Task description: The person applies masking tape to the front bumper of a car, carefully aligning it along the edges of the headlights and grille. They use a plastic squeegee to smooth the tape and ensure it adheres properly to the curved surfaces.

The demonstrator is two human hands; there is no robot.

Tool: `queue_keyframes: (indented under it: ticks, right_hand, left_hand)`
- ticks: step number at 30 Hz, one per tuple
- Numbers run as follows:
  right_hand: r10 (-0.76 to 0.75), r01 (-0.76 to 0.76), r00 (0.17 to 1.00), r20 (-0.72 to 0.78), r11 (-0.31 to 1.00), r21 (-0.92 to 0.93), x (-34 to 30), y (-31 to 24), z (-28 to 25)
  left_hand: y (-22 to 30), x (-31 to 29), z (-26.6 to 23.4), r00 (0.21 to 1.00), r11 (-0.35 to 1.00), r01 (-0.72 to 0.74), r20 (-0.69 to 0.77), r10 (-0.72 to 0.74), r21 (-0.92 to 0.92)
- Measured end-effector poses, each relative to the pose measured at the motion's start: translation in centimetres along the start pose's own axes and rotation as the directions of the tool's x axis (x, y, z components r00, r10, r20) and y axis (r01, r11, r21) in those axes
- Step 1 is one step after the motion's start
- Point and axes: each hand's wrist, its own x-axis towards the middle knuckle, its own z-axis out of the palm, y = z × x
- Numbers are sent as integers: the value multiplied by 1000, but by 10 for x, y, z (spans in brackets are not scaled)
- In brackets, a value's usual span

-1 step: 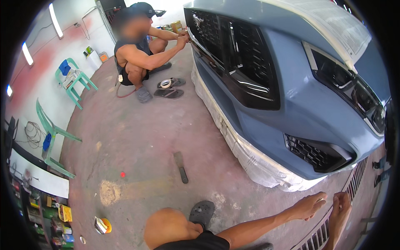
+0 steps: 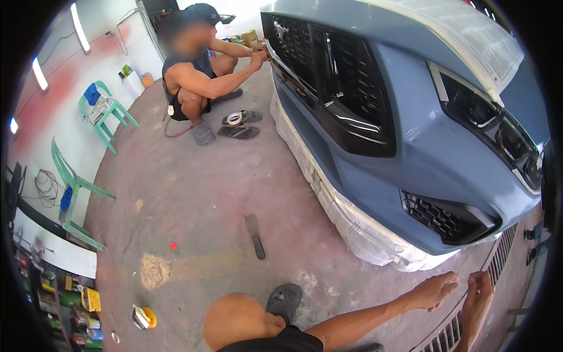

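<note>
Beyond the car's lower front corner, at lower right, my left hand (image 2: 434,291) has its fingers curled, with thumb and fingertips close together. Just right of it is my right hand (image 2: 481,295), its fingers bent and bunched. A small gap shows between the two hands. Whatever they may pinch is hidden or too small to make out. Nearest to them is the blue-grey car bumper (image 2: 375,193) with a black honeycomb vent (image 2: 446,217). Whitish masking sheet (image 2: 375,240) skirts its bottom edge. Neither hand touches the car.
A co-worker (image 2: 199,76) squats by the black grille (image 2: 352,88), both hands at its edge. Sandals (image 2: 237,133) with a tape roll (image 2: 234,118), a scraper (image 2: 255,237) and a yellow tub (image 2: 151,318) lie on the floor. A drain grate (image 2: 501,252) runs under my hands. Green chairs (image 2: 73,193) line the left wall.
</note>
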Motion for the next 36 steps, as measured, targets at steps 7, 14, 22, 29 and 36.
queue_keyframes:
  ticks: [7, 14, 22, 29, 36]
  right_hand:
    - [29, -28, 999, -32, 998, 53, 8, 3, -5]
    - [81, -77, 994, -66, 995, 64, 8, 9, 9]
    - [122, -301, 817, -563, 924, -236, 26, 45, -75]
    - [279, -210, 837, -471, 958, 195, 52, -22, -39]
    - [-37, 274, 868, -495, 867, 416, 83, -143, -34]
  left_hand:
    - [-15, 8, -15, 990, 984, 0, 140, 25, -180]
    - [-9, 10, -40, 989, 988, 63, 140, -43, -143]
    - [-143, -13, 65, 908, 825, -390, 23, 417, 409]
    - [-275, -81, 11, 797, 343, -237, 384, -467, 909]
    - [-279, -84, 26, 510, 300, -260, 394, -765, 918]
